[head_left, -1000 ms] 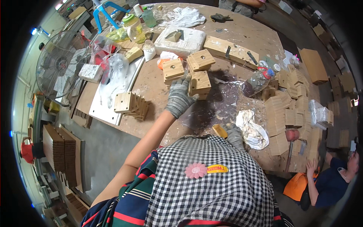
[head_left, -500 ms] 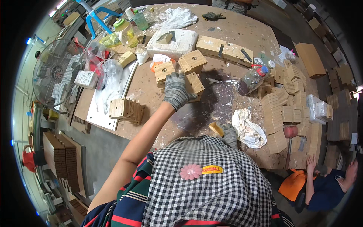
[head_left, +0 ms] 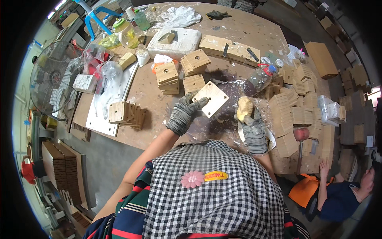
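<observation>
A square wooden plate (head_left: 217,96) with a small hole at each corner and one in the middle is pinched by its left edge in my gloved left hand (head_left: 182,115). My right hand (head_left: 254,135), also in a grey knit glove, grips a yellowish sponge-like pad (head_left: 244,108) just right of the plate. Partly under that hand lies a white rag (head_left: 271,139). Beyond my left hand stand a left stack of wooden plates (head_left: 166,72), a right stack (head_left: 197,59) and a nearer plate (head_left: 192,83), partly hidden by the held one.
Leaning plates (head_left: 117,112) stand at the left table edge. A clear bottle (head_left: 256,81), many wooden blocks (head_left: 284,113) and a red-headed mallet (head_left: 301,134) are on the right. Behind are a white block (head_left: 175,46) and long boards (head_left: 230,49). A co-worker (head_left: 342,201) is lower right.
My left hand has come back from the stacks with a plate in its grip. My right hand has moved up and forward from beside the apron, carrying the pad, and now covers part of the rag.
</observation>
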